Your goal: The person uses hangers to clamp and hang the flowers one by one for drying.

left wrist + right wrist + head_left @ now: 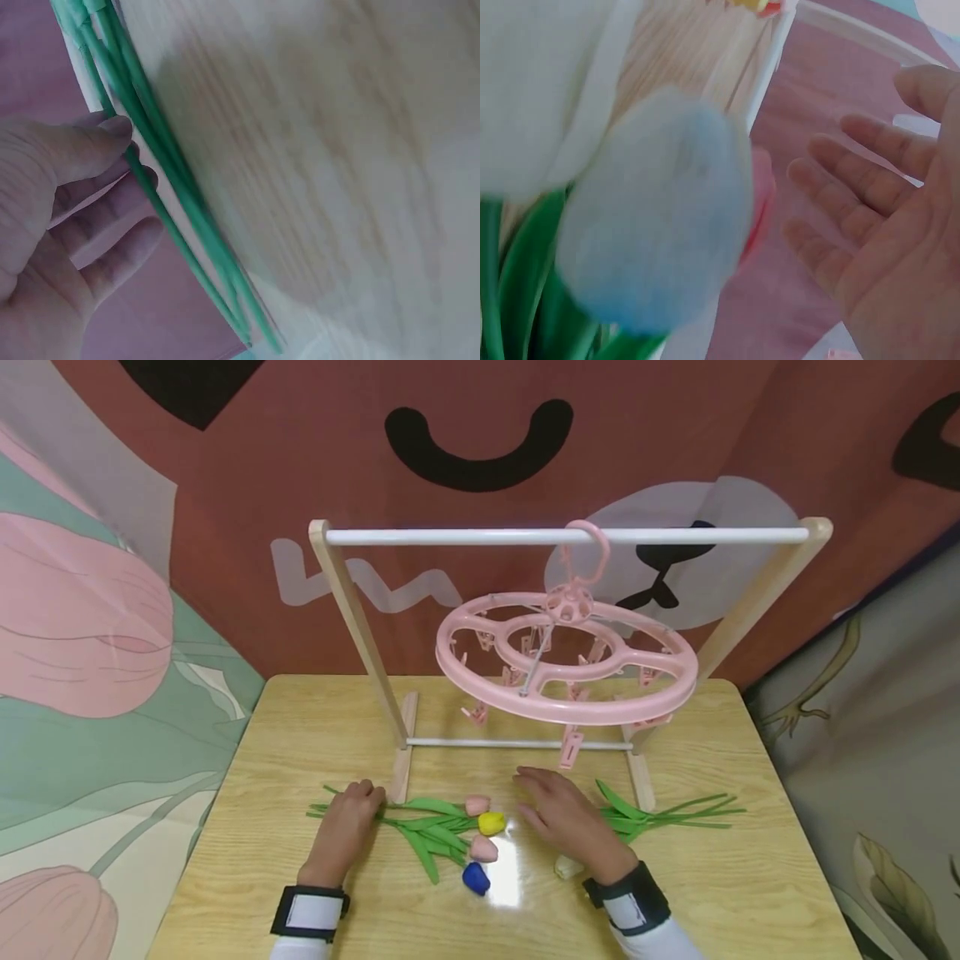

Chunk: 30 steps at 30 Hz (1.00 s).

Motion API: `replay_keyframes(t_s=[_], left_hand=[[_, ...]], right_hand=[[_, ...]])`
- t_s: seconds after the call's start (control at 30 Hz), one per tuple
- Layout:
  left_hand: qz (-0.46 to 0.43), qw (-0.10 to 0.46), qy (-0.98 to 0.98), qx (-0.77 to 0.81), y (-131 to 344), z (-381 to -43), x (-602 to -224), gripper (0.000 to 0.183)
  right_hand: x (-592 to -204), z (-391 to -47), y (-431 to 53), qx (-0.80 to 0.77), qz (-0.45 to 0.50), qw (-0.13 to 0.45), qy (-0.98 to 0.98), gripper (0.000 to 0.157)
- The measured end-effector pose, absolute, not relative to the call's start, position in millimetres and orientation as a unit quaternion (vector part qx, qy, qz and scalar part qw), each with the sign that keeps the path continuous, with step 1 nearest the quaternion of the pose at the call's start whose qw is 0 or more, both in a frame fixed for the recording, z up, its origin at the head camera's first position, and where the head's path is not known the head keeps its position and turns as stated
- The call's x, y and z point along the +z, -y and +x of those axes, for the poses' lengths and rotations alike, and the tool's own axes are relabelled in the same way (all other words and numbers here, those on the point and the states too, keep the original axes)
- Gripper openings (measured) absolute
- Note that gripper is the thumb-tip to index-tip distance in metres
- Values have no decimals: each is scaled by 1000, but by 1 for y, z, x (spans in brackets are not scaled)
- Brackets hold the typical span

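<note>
At the table's left side my left hand (348, 827) pinches a green tulip stem (176, 236) between thumb and fingertips, while other stems (169, 154) run alongside it. That bunch of artificial tulips points right, with a yellow bloom (491, 823), a blue bloom (476, 878) and pink blooms (483, 849). My right hand (566, 818) holds nothing; its fingers are spread and extended over the left end of a second bunch. From under it show a white bloom (567, 867) and green stems (693, 814). Pale blooms (652, 217) fill the left of the right wrist view.
Behind the hands stands a wooden rack (360, 635) with a white top bar (450, 537). A pink round clip hanger (480, 687) hangs from the bar by its hook, with several clips (572, 749) dangling above the wooden table (285, 735). Printed cloth (225, 527) surrounds the table.
</note>
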<state>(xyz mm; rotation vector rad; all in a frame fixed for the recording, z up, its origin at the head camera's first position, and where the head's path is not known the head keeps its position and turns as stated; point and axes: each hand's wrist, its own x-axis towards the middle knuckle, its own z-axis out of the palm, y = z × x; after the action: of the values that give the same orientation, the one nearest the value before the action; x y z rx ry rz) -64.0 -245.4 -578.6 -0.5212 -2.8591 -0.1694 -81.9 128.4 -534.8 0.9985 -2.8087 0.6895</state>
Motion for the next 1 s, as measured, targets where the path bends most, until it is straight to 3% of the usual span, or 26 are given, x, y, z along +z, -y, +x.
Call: replay_keyframes(t_s=[0.2,0.47,0.63,0.87,1.0], left_hand=[[-182,125,973,-64,242,-62,-568,33],[-188,148,969,-53,228,-58,-542,37],[-200,177,962,-55,217,-59,-527,34],[-216,208,952,-59,206,-62,-514,31],[-219,209,951,-63,201,-63,-511,29]], right_hand=[[-539,-84,-113,239,343,50,907,43],[-534,-91,-93,203,406,132,881,49],[-524,-98,-86,179,423,147,876,51],[-513,-103,-87,163,422,129,882,41],[-511,-103,-90,142,417,116,890,26]])
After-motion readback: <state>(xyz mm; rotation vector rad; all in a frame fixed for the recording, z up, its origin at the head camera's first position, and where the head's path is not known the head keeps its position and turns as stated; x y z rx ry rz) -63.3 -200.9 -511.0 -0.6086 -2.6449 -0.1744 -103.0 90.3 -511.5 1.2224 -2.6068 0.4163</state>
